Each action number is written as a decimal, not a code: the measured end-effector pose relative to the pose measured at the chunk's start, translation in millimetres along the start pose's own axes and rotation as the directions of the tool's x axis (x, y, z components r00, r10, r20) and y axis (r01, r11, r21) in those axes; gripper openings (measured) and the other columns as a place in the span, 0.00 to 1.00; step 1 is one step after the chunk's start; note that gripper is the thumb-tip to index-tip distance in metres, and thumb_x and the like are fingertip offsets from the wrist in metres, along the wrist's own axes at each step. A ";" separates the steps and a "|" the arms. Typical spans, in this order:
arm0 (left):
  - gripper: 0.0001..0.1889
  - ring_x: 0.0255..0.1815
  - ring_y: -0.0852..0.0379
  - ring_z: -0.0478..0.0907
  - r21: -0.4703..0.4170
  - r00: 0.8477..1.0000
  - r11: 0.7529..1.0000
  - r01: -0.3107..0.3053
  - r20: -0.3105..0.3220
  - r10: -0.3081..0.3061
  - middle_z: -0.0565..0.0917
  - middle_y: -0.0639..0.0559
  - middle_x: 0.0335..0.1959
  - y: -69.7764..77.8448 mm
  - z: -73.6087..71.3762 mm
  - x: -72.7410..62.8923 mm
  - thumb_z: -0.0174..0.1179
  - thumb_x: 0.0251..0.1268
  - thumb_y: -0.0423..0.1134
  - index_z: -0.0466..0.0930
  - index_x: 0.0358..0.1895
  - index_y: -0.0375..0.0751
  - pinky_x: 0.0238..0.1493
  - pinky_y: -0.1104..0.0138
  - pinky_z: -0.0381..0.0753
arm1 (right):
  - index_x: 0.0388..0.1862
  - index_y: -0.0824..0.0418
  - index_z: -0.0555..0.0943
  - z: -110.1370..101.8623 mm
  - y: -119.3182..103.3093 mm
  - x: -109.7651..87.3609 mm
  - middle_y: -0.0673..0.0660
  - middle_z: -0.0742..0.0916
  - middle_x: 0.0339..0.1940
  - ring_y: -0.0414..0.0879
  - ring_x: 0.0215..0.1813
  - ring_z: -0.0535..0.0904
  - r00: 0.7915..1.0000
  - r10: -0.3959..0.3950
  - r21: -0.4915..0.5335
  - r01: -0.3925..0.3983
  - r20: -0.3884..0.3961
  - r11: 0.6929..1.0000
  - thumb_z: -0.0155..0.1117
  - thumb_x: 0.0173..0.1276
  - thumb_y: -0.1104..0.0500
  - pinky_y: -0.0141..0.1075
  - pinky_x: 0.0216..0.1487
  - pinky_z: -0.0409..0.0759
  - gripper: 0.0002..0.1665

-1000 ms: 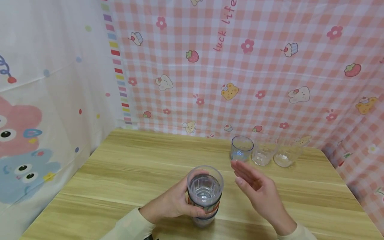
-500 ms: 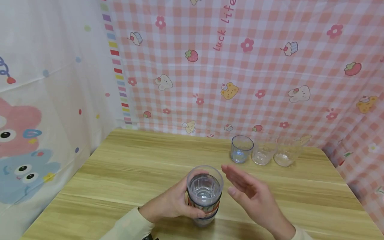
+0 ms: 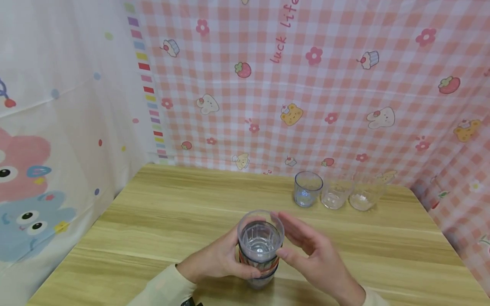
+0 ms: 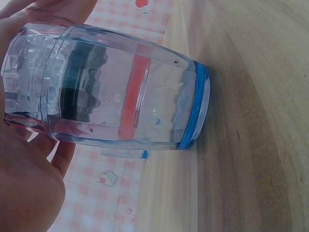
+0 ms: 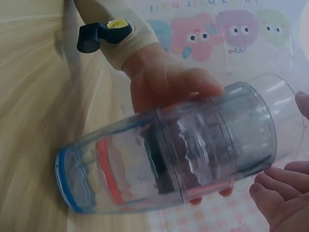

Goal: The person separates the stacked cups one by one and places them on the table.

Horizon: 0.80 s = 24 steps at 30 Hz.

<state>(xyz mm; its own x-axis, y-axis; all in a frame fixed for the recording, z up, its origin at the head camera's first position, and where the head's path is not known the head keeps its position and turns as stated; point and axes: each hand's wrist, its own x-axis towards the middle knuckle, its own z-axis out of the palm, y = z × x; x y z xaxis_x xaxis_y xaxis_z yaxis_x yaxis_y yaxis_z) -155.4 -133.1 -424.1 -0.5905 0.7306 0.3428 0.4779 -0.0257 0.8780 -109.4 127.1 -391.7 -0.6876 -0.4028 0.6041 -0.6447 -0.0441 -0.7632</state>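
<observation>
A stack of nested clear plastic cups (image 3: 262, 240) is in front of me. In the left wrist view the stack's lowest cup (image 4: 166, 96) has a blue base, with red and dark bands inside it. My left hand (image 3: 220, 255) grips the stack from the left, thumb in front and fingers behind. Close to the right of the top cup (image 5: 285, 116) is my right hand (image 3: 315, 259), thumb and fingers spread around its rim. Whether they touch the rim, I cannot tell. The stack's base is at or just above the table; contact is unclear.
At the back right of the wooden table (image 3: 183, 199) stand a blue-tinted cup (image 3: 308, 193) and two clear cups, one in the middle (image 3: 333, 199) and one at the right (image 3: 361, 200). A pink checked cloth (image 3: 268, 93) hangs behind the table.
My right hand has moved left, from beside the stack to the top cup's rim. The left hand and the stack have stayed in place.
</observation>
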 end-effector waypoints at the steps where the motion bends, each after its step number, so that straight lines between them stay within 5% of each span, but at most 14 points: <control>1: 0.51 0.75 0.52 0.74 0.002 1.000 1.000 -0.003 0.001 0.003 0.78 0.48 0.71 0.0 -0.2 0.1 0.81 0.59 0.32 0.57 0.81 0.55 0.84 0.58 0.64 | 0.79 0.73 0.69 1.4 -0.3 0.5 0.52 0.81 0.79 0.39 0.78 0.77 1.000 0.000 -0.003 0.000 0.003 1.000 0.68 0.67 0.81 0.30 0.74 0.77 0.41; 11: 0.52 0.76 0.53 0.73 0.005 1.000 1.000 0.024 -0.003 -0.024 0.78 0.50 0.73 -0.3 1.0 -0.9 0.80 0.59 0.32 0.57 0.82 0.56 0.85 0.59 0.63 | 0.82 0.68 0.67 10.3 -1.3 4.0 0.75 0.79 0.75 0.38 0.78 0.77 1.000 0.029 -0.009 -0.029 0.008 1.000 0.76 0.63 0.77 0.29 0.74 0.77 0.49; 24: 0.51 0.76 0.53 0.73 -0.027 0.999 0.999 0.037 0.011 -0.036 0.77 0.49 0.73 0.2 2.0 -1.8 0.78 0.62 0.32 0.56 0.83 0.56 0.84 0.60 0.64 | 0.81 0.67 0.69 14.9 -3.5 6.8 0.69 0.83 0.73 0.39 0.72 0.81 0.995 0.103 -0.071 -0.103 -0.004 0.992 0.80 0.64 0.71 0.30 0.70 0.82 0.48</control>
<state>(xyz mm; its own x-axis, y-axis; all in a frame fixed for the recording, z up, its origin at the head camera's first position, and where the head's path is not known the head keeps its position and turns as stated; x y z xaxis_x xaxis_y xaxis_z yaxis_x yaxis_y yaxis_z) -152.9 -133.1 -425.2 -0.6003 0.7385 0.3070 0.4382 -0.0174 0.8987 -106.9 110.9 -388.3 -0.7519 -0.4013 0.5231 -0.5923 0.0628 -0.8032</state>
